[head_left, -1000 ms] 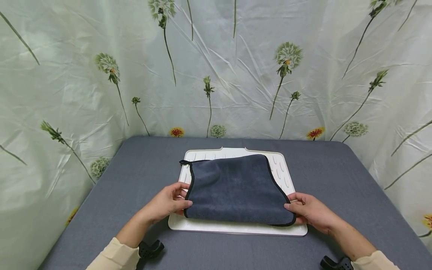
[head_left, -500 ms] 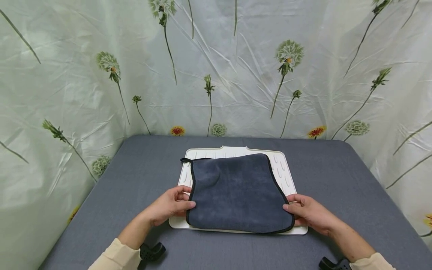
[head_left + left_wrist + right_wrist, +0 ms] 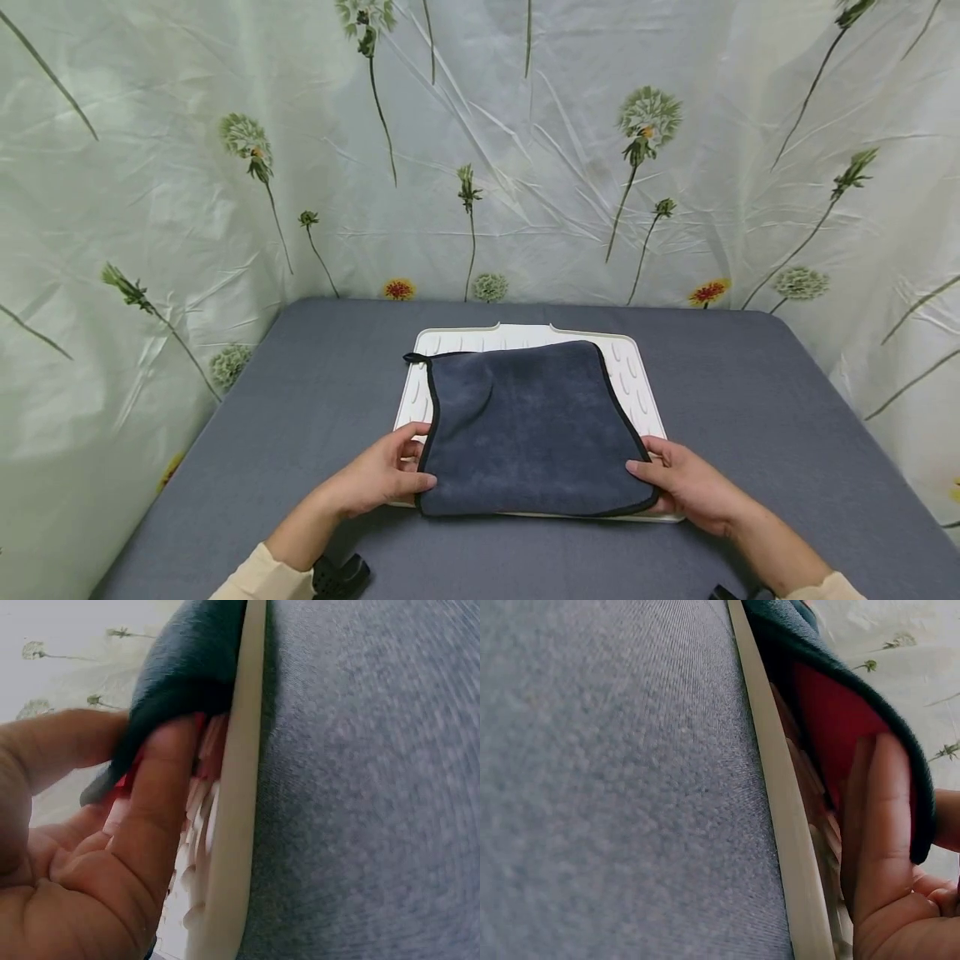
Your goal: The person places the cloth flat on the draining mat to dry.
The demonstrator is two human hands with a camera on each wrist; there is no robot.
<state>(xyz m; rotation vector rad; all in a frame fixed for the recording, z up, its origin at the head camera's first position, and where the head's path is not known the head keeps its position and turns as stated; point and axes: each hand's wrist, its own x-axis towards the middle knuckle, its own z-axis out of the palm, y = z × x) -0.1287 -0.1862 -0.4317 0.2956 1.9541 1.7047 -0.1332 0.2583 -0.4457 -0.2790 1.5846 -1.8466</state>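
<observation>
A dark blue-grey towel with black edging and a small corner loop lies over a white ridged tray, covering most of it. My left hand pinches the towel's left edge near its front corner, thumb on top and fingers beneath. At the opposite side my right hand pinches the front right edge in the same way. Both wrist views show the held edges raised a little above the tray. A red underside of the towel shows in the right wrist view.
The tray rests on a table with a grey cloth cover. Behind and at both sides hangs a pale curtain printed with flowers. A black wrist device sits at the left sleeve.
The towel's front edge has come down toward the person and now hides more of the tray's front rim. My left hand has shifted slightly nearer the front and right, still pinching the towel.
</observation>
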